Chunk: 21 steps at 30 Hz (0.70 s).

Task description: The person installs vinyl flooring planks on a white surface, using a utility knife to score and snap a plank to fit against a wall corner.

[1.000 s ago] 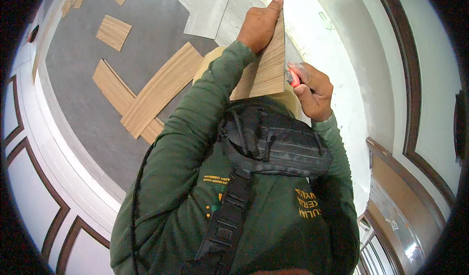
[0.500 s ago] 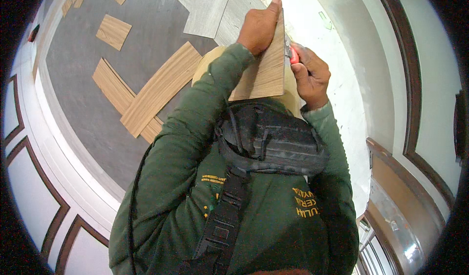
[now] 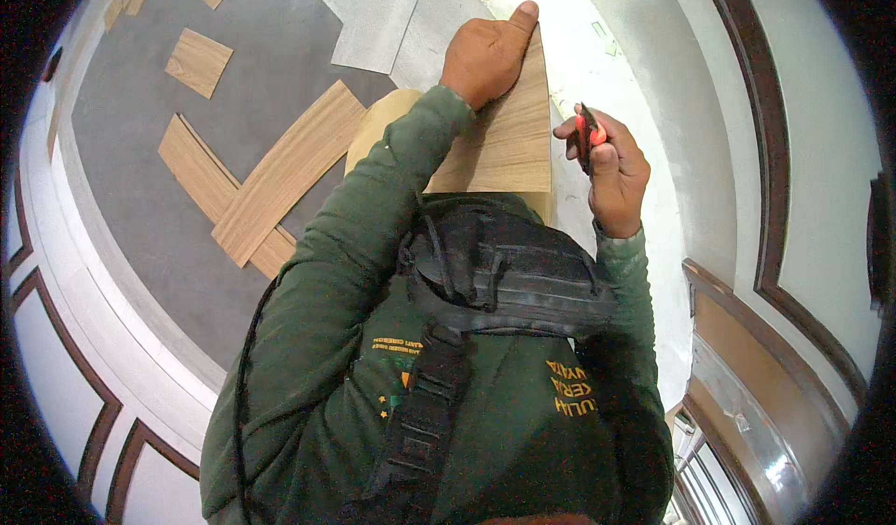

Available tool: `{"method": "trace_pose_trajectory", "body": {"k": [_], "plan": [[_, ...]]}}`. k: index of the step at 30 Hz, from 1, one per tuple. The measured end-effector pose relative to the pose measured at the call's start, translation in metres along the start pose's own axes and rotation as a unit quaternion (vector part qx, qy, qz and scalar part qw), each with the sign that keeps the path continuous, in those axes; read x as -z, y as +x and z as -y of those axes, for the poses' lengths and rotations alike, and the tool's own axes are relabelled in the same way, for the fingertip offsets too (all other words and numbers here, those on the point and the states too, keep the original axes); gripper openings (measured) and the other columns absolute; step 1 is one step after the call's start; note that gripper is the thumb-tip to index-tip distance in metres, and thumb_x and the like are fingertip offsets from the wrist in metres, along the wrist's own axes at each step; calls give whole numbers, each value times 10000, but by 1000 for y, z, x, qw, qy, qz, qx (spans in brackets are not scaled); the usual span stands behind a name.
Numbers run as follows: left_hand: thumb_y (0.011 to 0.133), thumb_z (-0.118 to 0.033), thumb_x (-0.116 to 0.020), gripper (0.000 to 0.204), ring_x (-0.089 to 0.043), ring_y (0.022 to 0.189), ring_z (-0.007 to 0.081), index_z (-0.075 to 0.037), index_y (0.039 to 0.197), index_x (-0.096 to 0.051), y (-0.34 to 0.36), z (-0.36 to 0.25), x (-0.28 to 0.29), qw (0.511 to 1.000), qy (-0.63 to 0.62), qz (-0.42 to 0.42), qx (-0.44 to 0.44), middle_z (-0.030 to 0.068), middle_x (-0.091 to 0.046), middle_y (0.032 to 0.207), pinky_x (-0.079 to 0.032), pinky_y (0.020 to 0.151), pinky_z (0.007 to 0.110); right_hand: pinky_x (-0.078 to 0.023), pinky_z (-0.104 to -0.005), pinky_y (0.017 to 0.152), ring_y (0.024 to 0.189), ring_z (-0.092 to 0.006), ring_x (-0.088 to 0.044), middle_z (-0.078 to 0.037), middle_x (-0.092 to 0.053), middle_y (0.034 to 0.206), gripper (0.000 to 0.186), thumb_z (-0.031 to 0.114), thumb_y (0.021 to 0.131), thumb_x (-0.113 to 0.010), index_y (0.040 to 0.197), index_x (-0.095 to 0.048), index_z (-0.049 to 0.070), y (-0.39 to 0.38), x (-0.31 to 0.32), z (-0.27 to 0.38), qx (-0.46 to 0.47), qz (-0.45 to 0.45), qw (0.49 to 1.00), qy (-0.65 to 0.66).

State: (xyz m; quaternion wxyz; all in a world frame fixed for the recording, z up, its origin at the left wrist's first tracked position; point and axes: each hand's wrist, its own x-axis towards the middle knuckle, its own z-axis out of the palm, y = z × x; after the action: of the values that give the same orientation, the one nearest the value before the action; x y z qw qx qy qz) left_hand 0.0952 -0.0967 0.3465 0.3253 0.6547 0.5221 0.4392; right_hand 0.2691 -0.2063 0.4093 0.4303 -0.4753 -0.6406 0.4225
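Note:
My left hand (image 3: pixel 483 54) presses flat on a light wood-look floor plank (image 3: pixel 509 142), fingers closed and thumb stretched along the plank's right edge. My right hand (image 3: pixel 607 166) is shut on a red-handled utility knife (image 3: pixel 586 135), held upright just right of the plank's edge, a little apart from it. The plank lies over a tan rounded board (image 3: pixel 373 128) on the floor in front of me. My green sleeves and a black chest pack (image 3: pixel 504 268) hide the plank's near end.
Two crossed wood planks (image 3: pixel 271 184) lie on the grey floor (image 3: pixel 140 114) to my left, with shorter offcuts (image 3: pixel 198 61) farther off. Grey underlay sheets (image 3: pixel 383 12) lie ahead. A white strip of floor (image 3: pixel 644 86) and a panelled wall with dark trim (image 3: pixel 775 198) run along the right.
My right hand with the knife has moved forward along the plank's right edge and lifted slightly away from it. My left hand has stayed pressed on the plank.

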Motion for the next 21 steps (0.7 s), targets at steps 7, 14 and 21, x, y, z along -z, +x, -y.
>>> {"method": "trace_pose_trajectory", "body": {"k": [7,14,21], "plan": [[971,-548,-334,698,-575,675,435,-3,667,-646,-2,-22,11,990,-52,80,104,237,-605,661,-462,676,469,-469,-244,580,668,-122,-600,-92,-668,846,361,282,1010,-437,1087,-597,-32,11,9,7,-139,22,989,33],[961,-578,-310,728,-595,668,420,-19,653,-662,-4,-24,1,990,-25,96,105,222,-615,643,-482,666,470,-436,-233,492,551,-97,-550,-49,-606,695,344,286,978,-525,906,-634,-33,24,13,9,-148,30,989,7],[952,-591,-318,725,-608,675,413,-30,672,-681,-7,-29,1,989,-30,105,103,220,-627,659,-491,668,469,-405,-224,455,508,-68,-497,1,-552,603,330,299,964,-549,827,-643,14,28,11,5,-163,42,985,-47]]}}
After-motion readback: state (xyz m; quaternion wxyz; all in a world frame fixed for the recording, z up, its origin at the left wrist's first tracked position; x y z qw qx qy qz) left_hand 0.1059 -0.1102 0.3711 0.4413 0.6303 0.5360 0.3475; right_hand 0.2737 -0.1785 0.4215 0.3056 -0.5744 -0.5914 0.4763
